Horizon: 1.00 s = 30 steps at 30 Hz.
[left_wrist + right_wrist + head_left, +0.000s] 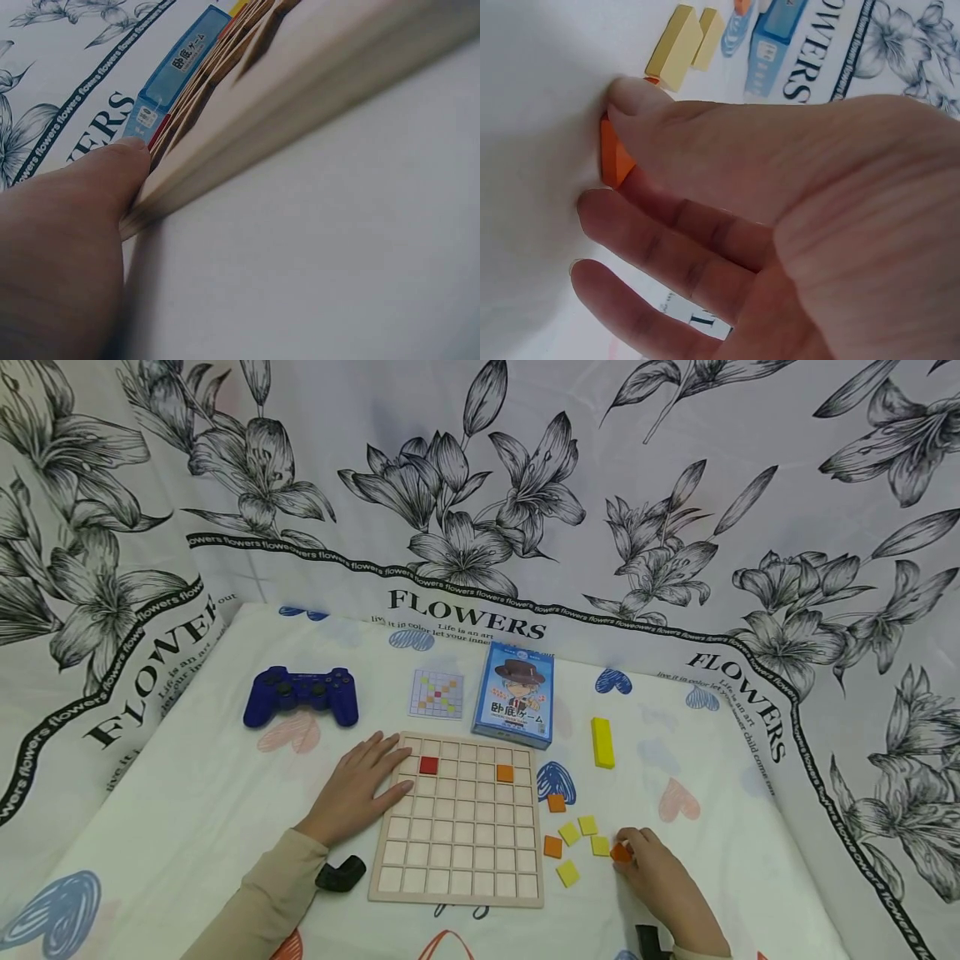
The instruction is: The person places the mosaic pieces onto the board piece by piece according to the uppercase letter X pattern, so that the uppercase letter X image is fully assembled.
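Observation:
A wooden grid board (455, 906) lies flat, with a red tile (428, 765) near its upper left and an orange tile (505, 773) near its upper right. My left hand (360, 789) rests at the board's left edge with its fingers extended; its thumb (97, 172) touches the rim in the left wrist view. To the right of the board, my right hand (660, 877) pinches another orange tile (616, 154) between thumb and fingers, close over the cloth. Beside that hand lie several loose tiles, including a yellow tile (600, 846) and an orange tile (552, 847).
Behind the board stand a blue card-game box (513, 693) and a small printed pattern card (437, 694). A dark blue game controller (301, 697) is at the back left. A yellow block (602, 742) lies at the back right on the patterned cloth (735, 877).

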Tool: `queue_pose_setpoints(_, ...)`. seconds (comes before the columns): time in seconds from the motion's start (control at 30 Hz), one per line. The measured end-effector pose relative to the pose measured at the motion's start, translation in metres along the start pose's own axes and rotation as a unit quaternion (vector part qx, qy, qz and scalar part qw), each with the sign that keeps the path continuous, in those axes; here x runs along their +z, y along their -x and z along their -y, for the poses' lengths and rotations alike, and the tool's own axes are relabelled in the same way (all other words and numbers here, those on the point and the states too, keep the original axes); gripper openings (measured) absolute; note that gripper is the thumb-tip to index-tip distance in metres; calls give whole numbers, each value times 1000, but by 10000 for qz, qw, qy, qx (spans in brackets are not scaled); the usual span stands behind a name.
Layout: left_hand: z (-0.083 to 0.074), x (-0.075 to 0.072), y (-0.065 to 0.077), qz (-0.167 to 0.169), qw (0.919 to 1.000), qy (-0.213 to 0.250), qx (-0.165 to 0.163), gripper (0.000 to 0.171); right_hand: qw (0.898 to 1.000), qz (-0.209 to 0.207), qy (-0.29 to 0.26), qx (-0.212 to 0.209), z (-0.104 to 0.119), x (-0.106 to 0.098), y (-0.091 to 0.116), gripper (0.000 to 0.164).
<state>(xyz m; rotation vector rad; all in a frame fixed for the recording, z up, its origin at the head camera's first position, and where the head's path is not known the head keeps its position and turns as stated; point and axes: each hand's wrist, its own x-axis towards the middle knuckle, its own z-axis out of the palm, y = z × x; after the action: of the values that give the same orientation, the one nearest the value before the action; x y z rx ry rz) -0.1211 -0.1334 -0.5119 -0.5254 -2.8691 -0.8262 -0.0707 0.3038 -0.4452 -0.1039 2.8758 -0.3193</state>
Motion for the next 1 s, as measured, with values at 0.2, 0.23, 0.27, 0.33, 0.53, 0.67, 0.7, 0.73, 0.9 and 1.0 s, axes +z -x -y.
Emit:
queue_pose_setpoints(0.2, 1, 2, 0, -7, 10000, -13, 20, 60, 10000, -28, 71, 33, 3, -1, 0, 31)
queue_pose_setpoints(0.23, 2, 2, 0, -7, 10000, -14, 21, 60, 9999, -85, 99, -24, 3, -2, 0, 31)
queue_pose_setpoints(0.27, 2, 3, 0, -6, 10000, -19, 25, 60, 9997, -170, 123, -123, 4, -2, 0, 31)
queue_pose_setpoints(0.33, 2, 3, 1, -17, 10000, -21, 29, 60, 9982, -422, 182, -380, 7, -3, 0, 32)
queue_pose_setpoints(0.53, 2, 2, 0, -19, 10000, -11, 33, 60, 9906, -852, 336, -1018, 26, -13, -10, 32)
queue_pose_setpoints(0.67, 2, 2, 0, -13, 10000, -3, 26, 59, 9890, -792, 476, -1153, 48, -23, -19, 30)
queue_pose_setpoints(0.7, 2, 3, 0, -21, 10000, 0, 31, 59, 9873, -799, 528, -1271, 54, -25, -21, 30)
queue_pose_setpoints(0.73, 2, 3, 0, -29, 10000, 1, 38, 59, 9849, -831, 597, -1396, 59, -27, -22, 29)
queue_pose_setpoints(0.9, 2, 3, 0, -53, 10000, -21, 77, 59, 9637, -1099, 977, -2230, 87, -31, -30, 26)
queue_pose_setpoints(1.0, 3, 3, 0, -45, 9999, -44, 79, 59, 9461, -1300, 1055, -2771, 103, -31, -35, 25)
